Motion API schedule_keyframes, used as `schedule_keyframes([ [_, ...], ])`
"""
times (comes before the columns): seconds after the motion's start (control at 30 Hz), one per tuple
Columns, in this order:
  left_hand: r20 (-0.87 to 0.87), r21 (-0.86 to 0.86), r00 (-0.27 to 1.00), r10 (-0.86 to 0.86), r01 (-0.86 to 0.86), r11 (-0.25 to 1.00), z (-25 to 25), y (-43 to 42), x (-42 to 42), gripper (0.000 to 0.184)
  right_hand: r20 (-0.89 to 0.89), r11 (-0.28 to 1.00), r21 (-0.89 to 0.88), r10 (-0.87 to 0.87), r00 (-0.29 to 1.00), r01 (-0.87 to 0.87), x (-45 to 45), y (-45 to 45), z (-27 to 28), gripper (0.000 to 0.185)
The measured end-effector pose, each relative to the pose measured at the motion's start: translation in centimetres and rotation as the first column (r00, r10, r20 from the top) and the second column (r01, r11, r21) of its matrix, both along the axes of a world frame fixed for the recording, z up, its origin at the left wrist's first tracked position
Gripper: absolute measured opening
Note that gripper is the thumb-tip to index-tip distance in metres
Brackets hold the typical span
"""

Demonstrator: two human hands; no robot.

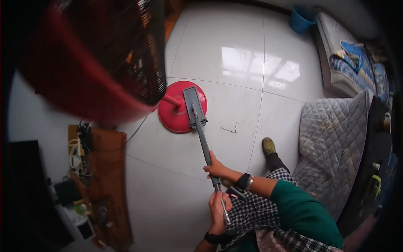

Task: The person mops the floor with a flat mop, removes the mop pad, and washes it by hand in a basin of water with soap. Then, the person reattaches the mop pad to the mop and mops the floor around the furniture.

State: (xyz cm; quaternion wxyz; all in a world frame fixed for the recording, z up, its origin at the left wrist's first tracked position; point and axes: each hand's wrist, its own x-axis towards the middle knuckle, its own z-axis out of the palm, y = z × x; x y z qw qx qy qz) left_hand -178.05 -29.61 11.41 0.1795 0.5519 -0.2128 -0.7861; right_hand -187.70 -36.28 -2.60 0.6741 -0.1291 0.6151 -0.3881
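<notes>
Both of my hands are wrapped round the pole of a grey flat mop (202,136). My right hand (218,166), with a watch at its wrist, grips the upper grey section. Nearer my body, my left hand (219,206) is closed on the lower part, close to the metal end. The mop's flat rectangular head (192,95) rests over the round red base (169,117) of what looks like a stand fan, just right of its short red post. The fan's large red-rimmed dark grille (113,46) fills the upper left, blurred and close to the camera.
Left, a brown wooden cabinet (110,155) carries cables and small items. On the right stand a quilted grey cover (331,134) and a bed or sofa (331,46) with blue cloth. A blue bucket (301,22) is at the back. Dark marks (229,130) lie on the white tiles.
</notes>
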Motion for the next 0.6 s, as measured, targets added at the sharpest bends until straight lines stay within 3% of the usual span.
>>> schedule_keyframes([
  [0.03, 0.023, -0.003, 1.0, -0.02, 0.02, 1.0, 0.3, 0.8, -0.9, 0.022, 0.137, 0.995, -0.063, -0.07, 0.988, 0.079, -0.5, 1.3, 0.5, 0.081],
  [0.13, -0.011, 0.182, 1.0, 0.02, -0.018, 0.983, -0.6, 3.9, -1.9, 0.034, -0.027, 0.993, -0.012, 0.119, 0.993, -0.12, -2.3, 3.1, 1.3, 0.078],
  [0.2, 0.076, 0.309, 0.997, 0.025, -0.047, 0.95, -1.1, 3.5, -2.6, 0.034, -0.003, 0.993, 0.026, 0.112, 0.994, -0.112, -3.3, 2.7, 1.2, 0.076],
  [0.27, 0.095, 0.297, 0.995, 0.002, -0.031, 0.954, -1.1, 2.0, -3.4, 0.032, 0.037, 0.994, 0.011, 0.111, 0.993, -0.111, -3.6, 2.1, 1.1, 0.075],
  [0.3, 0.086, 0.319, 0.996, -0.031, 0.002, 0.948, -1.1, 1.5, -3.8, 0.03, 0.047, 1.0, -0.001, 0.012, 0.999, -0.012, -3.7, 1.9, 0.9, 0.075],
  [0.33, 0.185, 0.288, 0.98, -0.078, 0.022, 0.957, -1.0, 0.8, -5.0, 0.029, 0.058, 0.996, -0.012, -0.085, 0.995, 0.086, -4.0, 1.5, 0.6, 0.075],
  [0.6, 0.216, 0.11, 0.975, -0.055, 0.032, 0.993, -0.8, -2.3, -14.5, 0.027, 0.156, 0.977, -0.086, -0.182, 0.971, 0.196, -12.1, -2.0, -0.5, 0.073],
])
